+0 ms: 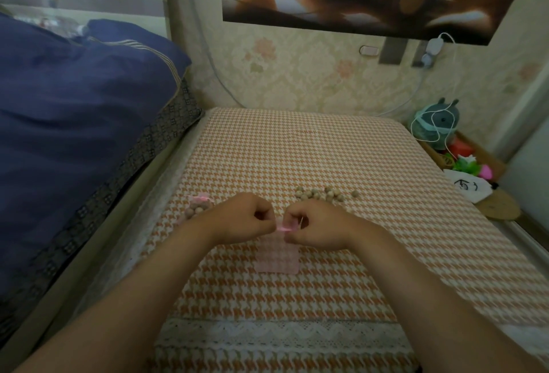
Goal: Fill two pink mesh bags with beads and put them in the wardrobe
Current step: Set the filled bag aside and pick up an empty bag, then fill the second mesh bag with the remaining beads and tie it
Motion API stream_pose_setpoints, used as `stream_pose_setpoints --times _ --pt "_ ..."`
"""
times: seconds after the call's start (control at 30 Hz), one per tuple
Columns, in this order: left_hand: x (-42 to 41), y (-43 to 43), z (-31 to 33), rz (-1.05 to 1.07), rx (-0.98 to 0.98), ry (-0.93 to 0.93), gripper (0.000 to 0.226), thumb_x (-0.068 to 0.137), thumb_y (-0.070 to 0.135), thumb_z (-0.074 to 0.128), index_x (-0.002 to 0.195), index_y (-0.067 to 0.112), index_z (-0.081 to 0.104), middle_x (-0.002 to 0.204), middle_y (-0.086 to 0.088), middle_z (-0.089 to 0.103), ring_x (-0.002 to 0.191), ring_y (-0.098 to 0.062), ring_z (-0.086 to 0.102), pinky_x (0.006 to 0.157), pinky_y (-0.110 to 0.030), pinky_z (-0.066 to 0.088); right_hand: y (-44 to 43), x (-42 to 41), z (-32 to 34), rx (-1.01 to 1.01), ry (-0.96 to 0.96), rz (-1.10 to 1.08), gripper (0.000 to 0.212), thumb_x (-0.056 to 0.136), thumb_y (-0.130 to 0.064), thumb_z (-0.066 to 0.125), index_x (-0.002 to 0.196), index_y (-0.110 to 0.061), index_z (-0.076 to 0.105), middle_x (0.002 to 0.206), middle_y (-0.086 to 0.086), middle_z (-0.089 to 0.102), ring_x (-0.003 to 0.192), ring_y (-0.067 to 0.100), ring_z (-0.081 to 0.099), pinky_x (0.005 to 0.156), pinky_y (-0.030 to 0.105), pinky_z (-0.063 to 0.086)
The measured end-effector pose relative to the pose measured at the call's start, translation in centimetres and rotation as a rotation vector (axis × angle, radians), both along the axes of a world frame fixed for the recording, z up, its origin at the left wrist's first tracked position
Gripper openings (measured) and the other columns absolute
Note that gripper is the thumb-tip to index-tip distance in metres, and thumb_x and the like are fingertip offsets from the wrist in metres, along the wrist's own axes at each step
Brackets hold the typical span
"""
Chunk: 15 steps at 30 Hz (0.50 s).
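A flat, see-through pink mesh bag [277, 256] lies on the orange houndstooth tablecloth [297, 158] in front of me. My left hand [243, 218] and my right hand [315, 222] pinch the bag's top edge and its pink ribbon [283, 227] from either side. A loose heap of beige wooden beads [323, 194] sits just beyond my right hand. To the left lies a second pink mesh bag [197, 207], holding beads and gathered at the top with a pink ribbon.
A bed with a dark blue quilt [74, 123] runs along the table's left side. At the right edge sit a plush toy [439, 123], a white cable, colourful small items and a round wooden coaster [500, 209]. A wallpapered wall stands behind.
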<state>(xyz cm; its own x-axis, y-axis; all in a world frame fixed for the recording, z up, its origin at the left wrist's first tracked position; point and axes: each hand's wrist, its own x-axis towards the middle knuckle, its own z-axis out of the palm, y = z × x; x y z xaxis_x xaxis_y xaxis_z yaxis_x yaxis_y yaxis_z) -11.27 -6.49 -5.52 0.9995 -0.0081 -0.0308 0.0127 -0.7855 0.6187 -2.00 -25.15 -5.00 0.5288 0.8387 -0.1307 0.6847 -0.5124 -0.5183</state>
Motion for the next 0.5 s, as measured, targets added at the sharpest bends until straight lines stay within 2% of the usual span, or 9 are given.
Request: stream_pose_setpoints --times 0.13,0.3,0.4,0.5 --pt "0.1 0.4 0.0 0.021 0.107 -0.011 0.014 0.085 0.031 0.064 0.073 0.023 0.068 0.076 0.005 0.069 0.073 -0.009 0.063 0.071 -0.036 0.055 0.1 0.1 -0.2 -0.021 0.014 -0.018 0.017 0.085 -0.041 0.074 0.084 -0.027 0.066 0.09 -0.002 0.068 0.083 0.017 0.064 0.077 0.039 0.054" --pt "0.3 0.4 -0.7 0.049 -0.056 -0.075 0.006 0.086 0.021 0.067 0.079 0.022 0.067 0.075 0.004 0.068 0.07 -0.009 0.065 0.067 -0.032 0.056 0.8 0.0 -1.2 0.098 0.017 -0.085 0.008 0.09 -0.031 0.069 0.091 -0.031 0.062 0.094 -0.007 0.062 0.083 0.01 0.058 0.082 0.037 0.053" --pt "0.4 1.1 -1.2 0.102 -0.087 -0.07 0.014 0.087 0.012 0.065 0.095 0.023 0.062 0.078 0.003 0.07 0.071 -0.011 0.067 0.065 -0.03 0.056 1.2 0.1 -2.1 0.176 0.05 -0.18 0.014 0.093 -0.021 0.065 0.105 -0.028 0.061 0.092 -0.004 0.061 0.074 0.009 0.056 0.07 0.031 0.05" --pt "0.7 1.7 -2.0 0.123 0.105 -0.016 0.016 0.087 0.015 0.062 0.096 0.028 0.061 0.082 0.008 0.067 0.076 -0.01 0.064 0.063 -0.023 0.048 1.6 0.0 -3.2 0.165 0.143 -0.205 0.031 0.094 -0.02 0.065 0.122 -0.026 0.055 0.094 -0.001 0.068 0.072 0.01 0.062 0.064 0.026 0.047"
